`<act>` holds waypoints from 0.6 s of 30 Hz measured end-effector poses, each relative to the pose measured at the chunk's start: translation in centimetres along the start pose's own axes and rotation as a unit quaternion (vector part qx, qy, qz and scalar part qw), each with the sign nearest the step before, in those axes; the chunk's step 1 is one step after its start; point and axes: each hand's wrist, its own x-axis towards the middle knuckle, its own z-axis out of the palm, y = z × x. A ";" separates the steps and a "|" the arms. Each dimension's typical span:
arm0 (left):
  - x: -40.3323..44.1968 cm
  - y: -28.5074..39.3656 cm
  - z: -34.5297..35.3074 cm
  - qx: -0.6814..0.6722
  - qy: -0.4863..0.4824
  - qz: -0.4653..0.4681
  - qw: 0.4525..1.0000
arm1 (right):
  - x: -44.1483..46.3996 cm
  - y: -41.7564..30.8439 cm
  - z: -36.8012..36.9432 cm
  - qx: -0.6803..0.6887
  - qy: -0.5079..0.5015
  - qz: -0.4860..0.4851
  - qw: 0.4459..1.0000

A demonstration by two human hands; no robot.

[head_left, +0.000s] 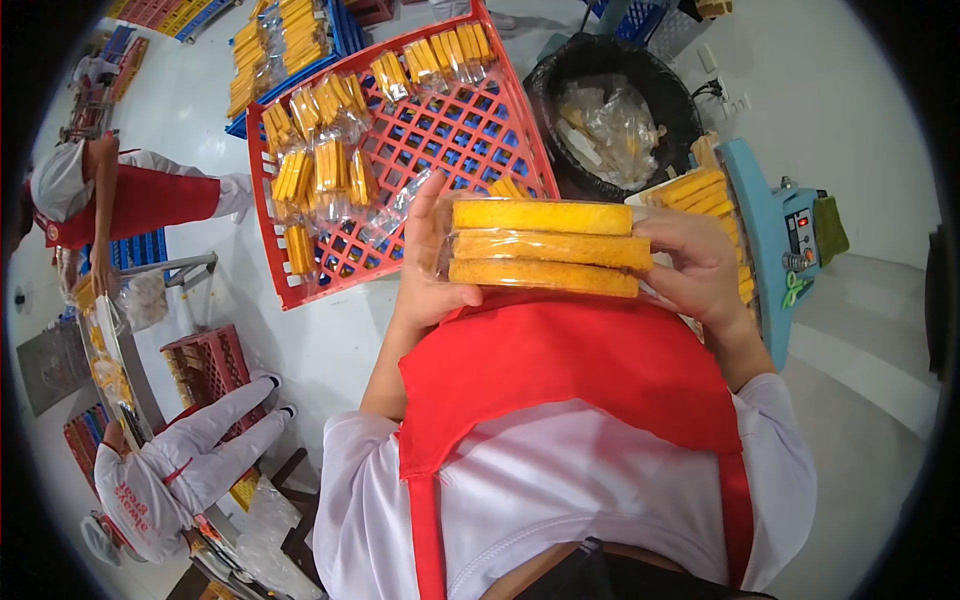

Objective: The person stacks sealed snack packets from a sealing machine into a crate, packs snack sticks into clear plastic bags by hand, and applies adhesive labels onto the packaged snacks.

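Three long yellow-orange sticks in clear plastic film form one pack (545,246), held level before the red apron. My left hand (428,262) grips the left end, where loose film shows. At the right end, the fingers and thumb of my right hand (697,268) press on the pack. Just beyond lies a red plastic crate (460,135) with similar wrapped packs (330,165) along its far and left sides. On the right, more yellow sticks (700,192) lie beside a teal machine (765,240) with a small control panel.
A black-lined bin (680,100) holding clear plastic waste stands beyond the right hand. Blue crates (345,30) with packs are at the back. Two people (150,195) (170,480) work at tables on the left, near a dark red crate (205,360).
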 end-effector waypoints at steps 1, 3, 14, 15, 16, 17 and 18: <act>-0.1 -0.1 -0.2 0.008 -0.004 0.008 1.000 | -0.1 0.0 0.0 -0.027 0.006 -0.014 1.000; -0.1 0.2 0.0 -0.009 -0.009 0.005 1.000 | -0.2 -0.1 0.0 -0.054 0.012 -0.028 0.998; -0.7 0.0 0.1 -0.053 0.016 0.039 0.998 | -1.0 -2.0 0.8 0.153 0.035 0.091 0.983; -0.8 0.1 0.2 -0.056 0.016 0.030 0.998 | -1.1 -1.9 0.8 0.152 0.035 0.090 0.984; -0.8 0.2 0.2 -0.060 0.016 0.021 0.998 | -1.1 -1.6 0.7 0.124 0.027 0.064 0.990; -0.7 0.3 0.3 -0.061 0.015 0.023 0.998 | -1.0 -1.4 0.6 0.096 0.019 0.037 0.995; -0.7 0.4 0.3 -0.059 0.014 0.023 0.998 | -0.8 -1.4 0.4 0.095 0.019 0.037 0.995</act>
